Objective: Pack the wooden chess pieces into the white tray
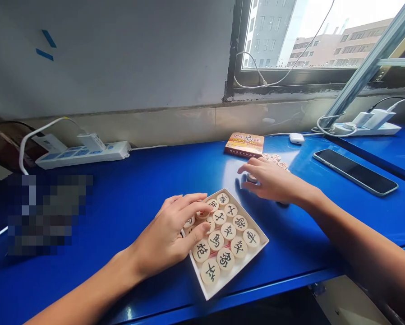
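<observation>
A shallow white box point(238, 271) sits tilted near the table's front edge, filled with rows of round Chinese chess pieces point(228, 231) bearing dark characters. Over its left side, my left hand point(175, 221) has thumb and index finger closed around a piece with red marking point(202, 215); the hand hides several pieces beneath. Farther back on the right, my right hand point(270, 180) grips another chess piece point(252, 178) between thumb and fingers, just above the blue table. Beyond that hand lie several loose pieces point(276, 158), partly covered by it.
The orange box lid point(245, 144) lies behind the right hand. A phone point(355, 171) and a white earbud case point(296, 138) are on the right. Power strips point(84, 154) with cables stand at both sides along the wall. A blurred patch covers something at left.
</observation>
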Action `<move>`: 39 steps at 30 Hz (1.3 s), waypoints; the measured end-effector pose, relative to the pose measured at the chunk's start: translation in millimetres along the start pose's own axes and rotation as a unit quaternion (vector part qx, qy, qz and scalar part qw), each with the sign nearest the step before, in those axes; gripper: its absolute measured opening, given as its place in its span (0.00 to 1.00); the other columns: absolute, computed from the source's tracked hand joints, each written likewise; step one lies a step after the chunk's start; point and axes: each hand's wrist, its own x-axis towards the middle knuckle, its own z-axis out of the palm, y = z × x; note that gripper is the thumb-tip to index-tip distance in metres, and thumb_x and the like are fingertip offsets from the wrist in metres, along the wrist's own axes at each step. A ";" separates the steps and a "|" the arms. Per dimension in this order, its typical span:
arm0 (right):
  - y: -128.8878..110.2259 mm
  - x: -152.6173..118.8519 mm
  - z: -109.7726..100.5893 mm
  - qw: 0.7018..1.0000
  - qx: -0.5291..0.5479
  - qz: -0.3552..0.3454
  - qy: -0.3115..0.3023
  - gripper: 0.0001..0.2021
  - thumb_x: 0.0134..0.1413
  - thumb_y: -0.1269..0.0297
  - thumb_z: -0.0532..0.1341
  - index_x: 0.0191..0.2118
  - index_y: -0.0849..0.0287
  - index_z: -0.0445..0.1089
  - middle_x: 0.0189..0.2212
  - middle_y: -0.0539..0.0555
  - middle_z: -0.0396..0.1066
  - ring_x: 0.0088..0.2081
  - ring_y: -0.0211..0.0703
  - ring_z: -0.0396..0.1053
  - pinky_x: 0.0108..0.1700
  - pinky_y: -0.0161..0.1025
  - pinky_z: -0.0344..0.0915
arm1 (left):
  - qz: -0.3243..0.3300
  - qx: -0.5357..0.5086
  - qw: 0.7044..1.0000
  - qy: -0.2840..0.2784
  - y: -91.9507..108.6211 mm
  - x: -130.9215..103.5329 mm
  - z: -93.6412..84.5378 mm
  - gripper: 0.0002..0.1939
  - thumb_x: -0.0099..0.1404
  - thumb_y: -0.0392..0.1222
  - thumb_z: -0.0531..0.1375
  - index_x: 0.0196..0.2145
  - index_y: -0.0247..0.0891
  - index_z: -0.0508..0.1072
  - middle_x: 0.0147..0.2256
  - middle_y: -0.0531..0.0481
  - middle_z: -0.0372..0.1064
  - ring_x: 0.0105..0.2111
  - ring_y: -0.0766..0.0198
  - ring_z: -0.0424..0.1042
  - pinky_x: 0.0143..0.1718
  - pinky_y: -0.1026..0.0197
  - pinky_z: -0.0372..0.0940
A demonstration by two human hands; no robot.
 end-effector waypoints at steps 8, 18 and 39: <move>14.0 0.3 4.5 0.999 -0.004 0.047 -0.012 0.14 0.52 0.73 0.54 0.45 0.56 0.68 0.39 0.56 0.70 0.40 0.47 0.69 0.40 0.41 0.64 | -0.042 -0.007 0.999 0.010 3.0 3.1 -8.9 0.10 0.68 0.46 0.51 0.32 0.39 0.67 0.44 0.50 0.71 0.45 0.59 0.68 0.49 0.53 0.62; -46.2 -13.4 -21.8 0.964 0.186 -0.137 0.130 0.15 0.59 0.62 0.57 0.52 0.56 0.62 0.47 0.57 0.68 0.47 0.45 0.68 0.47 0.41 0.67 | -0.038 -0.017 0.999 0.036 -0.3 2.2 -3.9 0.13 0.68 0.49 0.51 0.35 0.39 0.68 0.45 0.47 0.69 0.45 0.57 0.68 0.46 0.55 0.64; 41.7 -7.3 -6.8 0.995 -0.009 0.093 -0.037 0.15 0.51 0.64 0.56 0.45 0.58 0.68 0.43 0.58 0.69 0.38 0.46 0.69 0.36 0.40 0.67 | 0.055 0.109 0.991 0.050 -1.4 -2.1 -12.2 0.14 0.66 0.46 0.53 0.44 0.48 0.76 0.46 0.51 0.73 0.53 0.53 0.65 0.60 0.41 0.45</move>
